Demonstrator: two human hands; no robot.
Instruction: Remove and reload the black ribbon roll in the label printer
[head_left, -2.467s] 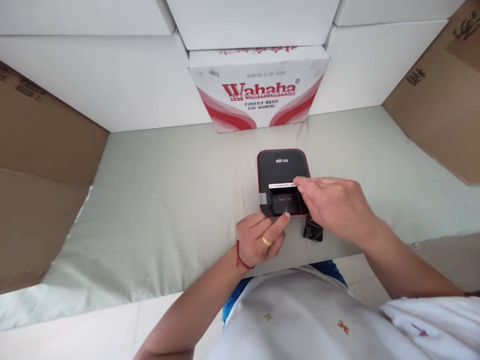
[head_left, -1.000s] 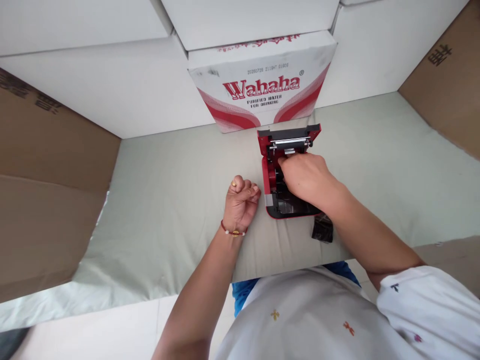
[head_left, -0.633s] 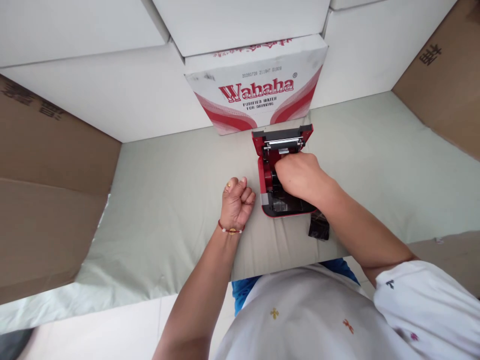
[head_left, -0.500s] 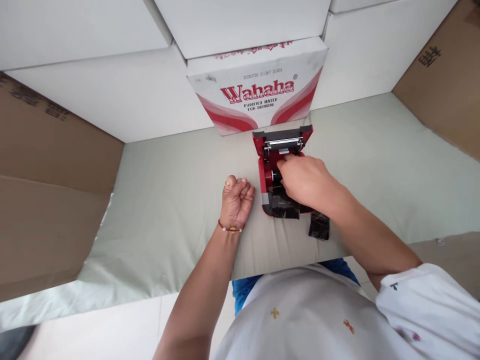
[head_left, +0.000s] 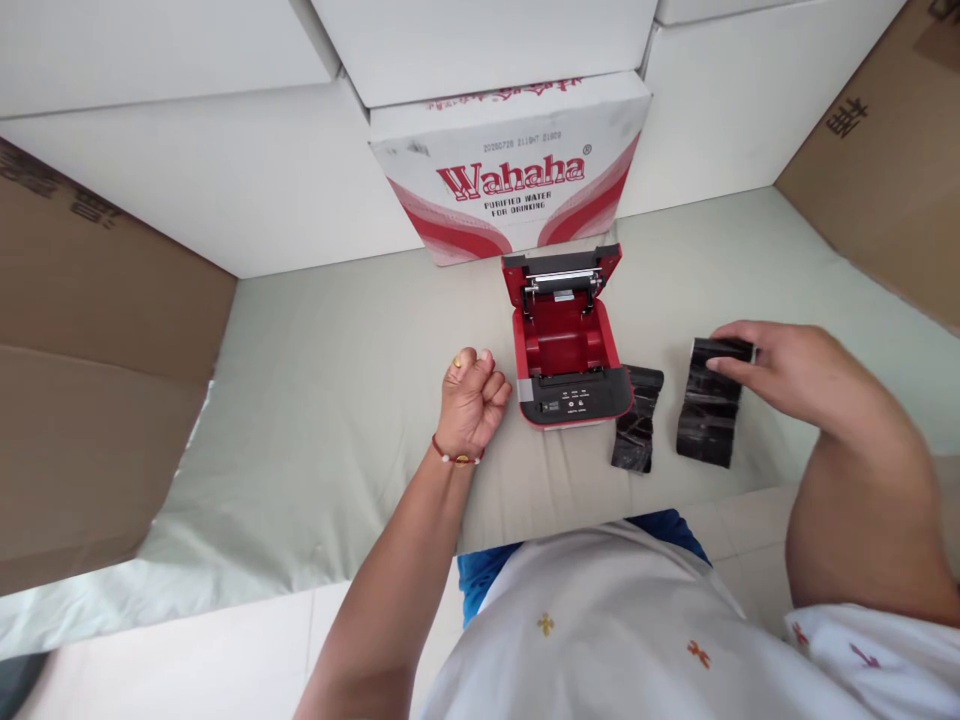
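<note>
A small red and black printer [head_left: 566, 345] stands on the cloth with its lid raised and its red inner bay bare. To the right of it, my right hand [head_left: 787, 370] grips the top of a black film roll [head_left: 709, 405], thumb in front, its loose strip hanging toward me. Between that roll and the printer lies another black film strip [head_left: 636, 420]. My left hand [head_left: 475, 400] rests palm up in a fist on the cloth just left of the printer, with nothing seen in it.
Behind the printer a Wahaha water carton [head_left: 517, 180] leans against white boxes [head_left: 187, 180]. Brown cartons stand at the left [head_left: 97, 380] and right [head_left: 877, 180]. Pale green cloth [head_left: 322, 400] covers the surface.
My right hand has come out of the printer and moved right with the black roll, leaving the bay bare. More of the other film strip shows. My left hand has stayed in place.
</note>
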